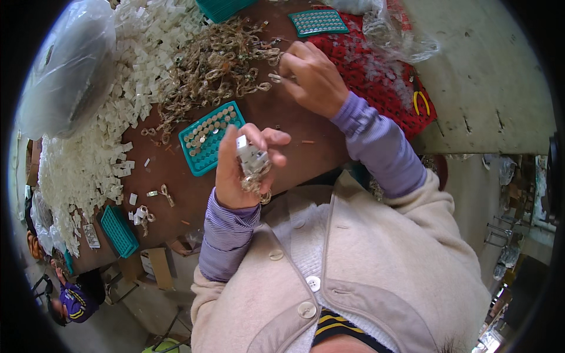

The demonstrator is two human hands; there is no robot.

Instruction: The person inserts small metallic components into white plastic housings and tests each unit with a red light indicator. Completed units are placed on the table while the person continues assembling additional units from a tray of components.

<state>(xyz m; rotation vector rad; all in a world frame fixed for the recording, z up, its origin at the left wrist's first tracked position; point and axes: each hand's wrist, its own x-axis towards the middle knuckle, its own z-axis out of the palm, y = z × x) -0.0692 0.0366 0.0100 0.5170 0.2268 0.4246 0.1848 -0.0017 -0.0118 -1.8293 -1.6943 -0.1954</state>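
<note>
My left hand (231, 170) is cupped around a cluster of small white plastic pieces (252, 155), with loops of brown cord (253, 183) hanging by its palm. My right hand (312, 76) is raised farther off to the right, thumb and fingers pinched on a small pale piece (274, 77) whose exact kind I cannot make out. Just left of it lies a heap of tangled brown cords (215, 65) with tiny parts among them. Behind my left hand's fingers, a teal tray (199, 167) holds several round metallic discs in its upper rows; its lower pockets show no discs.
A large pile of white plastic pieces (76, 159) covers the table's left, under a clear bag (70, 70). Another teal tray (120, 232) lies near left; a disc-filled tray (318, 23) sits far right. Yellow-handled pliers (421, 103) rest on red cloth (376, 82).
</note>
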